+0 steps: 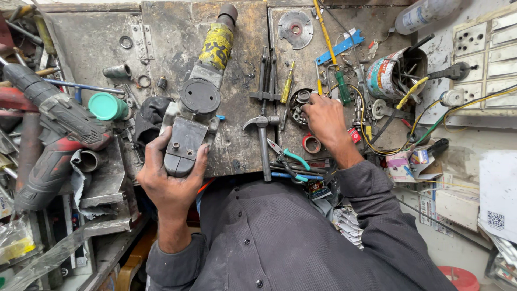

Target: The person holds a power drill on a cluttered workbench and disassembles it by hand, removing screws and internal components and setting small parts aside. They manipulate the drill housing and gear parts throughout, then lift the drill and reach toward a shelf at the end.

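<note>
A worn grey and yellow rotary hammer drill (pixel 200 97) lies lengthwise on the greasy metal workbench (pixel 91 43). My left hand (pixel 169 178) grips its grey rear handle at the bench's near edge. My right hand (pixel 323 119) reaches into a small round tin of screws and metal parts (pixel 298 102), fingertips among the pieces; whether it holds one is hidden. A claw hammer (pixel 262 140) lies between the drill and the tin.
Pliers with teal handles (pixel 288 159) and screwdrivers lie near my right wrist. A red and black power drill (pixel 51 134) and a green cap (pixel 106 106) sit left. A can of tools (pixel 393 73), yellow wires, a cutting disc (pixel 295 28) and wall sockets (pixel 484 59) crowd the right.
</note>
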`<state>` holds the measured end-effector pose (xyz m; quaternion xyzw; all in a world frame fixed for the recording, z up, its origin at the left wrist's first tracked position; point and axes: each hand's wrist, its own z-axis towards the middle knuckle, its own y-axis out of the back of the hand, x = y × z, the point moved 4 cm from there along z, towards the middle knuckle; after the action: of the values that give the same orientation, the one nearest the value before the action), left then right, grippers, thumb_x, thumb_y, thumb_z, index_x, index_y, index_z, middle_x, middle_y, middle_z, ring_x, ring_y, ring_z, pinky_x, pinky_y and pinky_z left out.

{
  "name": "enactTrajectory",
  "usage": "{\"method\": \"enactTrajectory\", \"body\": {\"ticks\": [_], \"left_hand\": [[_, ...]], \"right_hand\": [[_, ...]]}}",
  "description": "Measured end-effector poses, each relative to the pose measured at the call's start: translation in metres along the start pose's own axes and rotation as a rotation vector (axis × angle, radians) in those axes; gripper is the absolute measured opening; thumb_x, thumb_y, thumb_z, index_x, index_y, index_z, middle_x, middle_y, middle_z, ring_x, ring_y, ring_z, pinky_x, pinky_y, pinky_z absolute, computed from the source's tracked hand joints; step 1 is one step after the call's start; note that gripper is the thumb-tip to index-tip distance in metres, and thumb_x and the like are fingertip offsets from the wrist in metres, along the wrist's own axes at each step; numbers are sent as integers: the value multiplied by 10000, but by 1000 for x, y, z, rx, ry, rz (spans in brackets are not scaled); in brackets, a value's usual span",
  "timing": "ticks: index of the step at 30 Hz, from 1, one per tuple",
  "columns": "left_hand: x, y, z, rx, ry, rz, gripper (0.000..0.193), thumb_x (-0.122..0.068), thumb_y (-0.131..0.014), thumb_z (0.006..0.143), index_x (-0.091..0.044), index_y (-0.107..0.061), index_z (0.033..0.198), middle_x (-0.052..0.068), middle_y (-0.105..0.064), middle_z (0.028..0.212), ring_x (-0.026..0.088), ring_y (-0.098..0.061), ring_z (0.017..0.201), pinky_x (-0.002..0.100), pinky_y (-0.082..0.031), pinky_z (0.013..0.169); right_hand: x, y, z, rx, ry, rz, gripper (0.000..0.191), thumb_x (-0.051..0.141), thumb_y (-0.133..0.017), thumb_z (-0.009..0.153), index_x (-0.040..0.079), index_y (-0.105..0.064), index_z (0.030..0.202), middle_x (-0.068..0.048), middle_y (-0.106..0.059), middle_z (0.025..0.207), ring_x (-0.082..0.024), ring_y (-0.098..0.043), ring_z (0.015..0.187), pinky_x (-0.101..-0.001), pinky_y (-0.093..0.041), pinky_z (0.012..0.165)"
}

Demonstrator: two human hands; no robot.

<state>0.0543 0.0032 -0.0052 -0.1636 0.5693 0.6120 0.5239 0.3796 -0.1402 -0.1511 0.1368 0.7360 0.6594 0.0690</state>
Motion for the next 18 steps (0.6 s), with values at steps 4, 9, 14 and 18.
{"method": "enactTrajectory", "body": {"ticks": [4,9,14,18], "left_hand": [[2,2,0,-11,-2,15,564,-185,-905,864,60,-607,1276,205,-743,1102,264,-773,996,356,-601,870],[4,3,4,-6,-14,24,560,-210,-910,863,57,-622,1262,207,-739,1101,277,-778,992,352,-607,839],[1,2,1,-20,-32,45,562,-215,-918,853,49,-626,1254,212,-735,1102,293,-770,977,370,-596,846],[2,2,2,-24,-17,18,565,-218,-914,852,46,-623,1258,205,-737,1086,287,-773,962,370,-596,836]], "right_hand": [[-6,1,8,41,14,84,195,324,-749,897,141,-789,950,-65,-646,924,-287,-681,893,-454,-522,728],[-7,10,6,23,22,157,228,331,-751,870,150,-797,1001,-62,-661,922,-312,-687,836,-464,-530,687],[4,2,4,49,-90,52,276,399,-746,904,138,-797,978,-81,-686,904,-323,-696,822,-475,-524,681],[5,-1,8,10,-189,133,239,356,-778,893,132,-811,969,-93,-737,947,-319,-718,838,-456,-542,711]]}}
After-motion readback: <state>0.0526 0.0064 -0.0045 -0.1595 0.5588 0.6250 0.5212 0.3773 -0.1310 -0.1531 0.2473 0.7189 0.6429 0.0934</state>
